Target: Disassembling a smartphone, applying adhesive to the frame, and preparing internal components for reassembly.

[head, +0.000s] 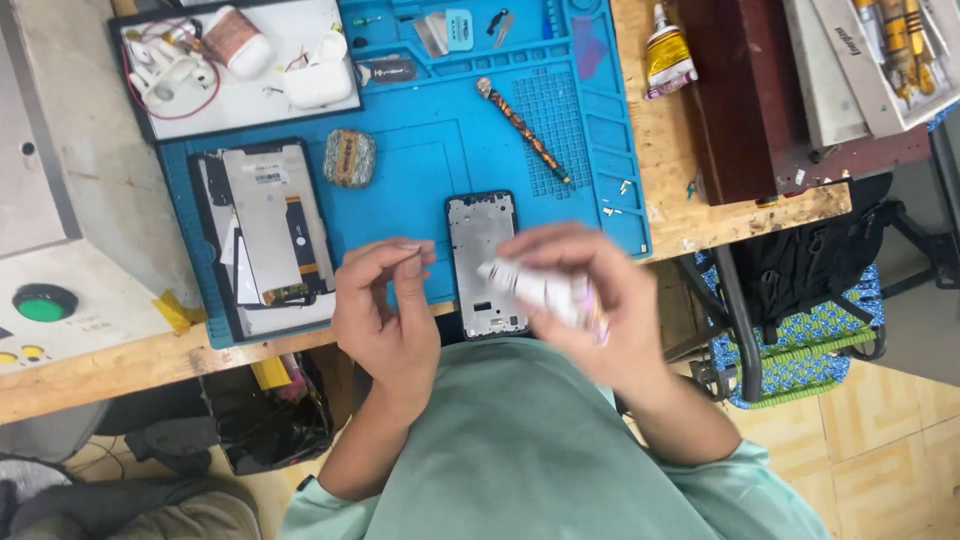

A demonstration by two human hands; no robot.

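The right hand point(600, 300) is closed around a small white tube point(545, 290), nozzle pointing left, held just above the near edge of the worktop point(690, 150). The left hand point(385, 310) holds nothing visible; thumb and forefinger are pinched together close to the nozzle, and whether a cap sits between them cannot be told. Between the two hands, a phone frame point(483, 262) lies flat on the blue mat point(430, 150), its near end over the worktop edge.

Packages and labels: a white-and-yellow glue tube point(667, 50) lies on bare wood at the far right of the mat. A white tray point(235, 65) at the far left holds a white earbud case point(318, 82), a pale cylinder and red wire. A pale blue card point(459, 28) rests in a far compartment of the mat. A green button point(42, 302) sits on a grey machine at the left.

Other items: a disassembled screen point(265, 235) with a flex cable lies left of the hands, a round mottled pad point(349, 157) just beyond it. A patterned screwdriver point(524, 128) lies diagonally on the mat, far of the frame. Nothing lies between the hands and the frame.
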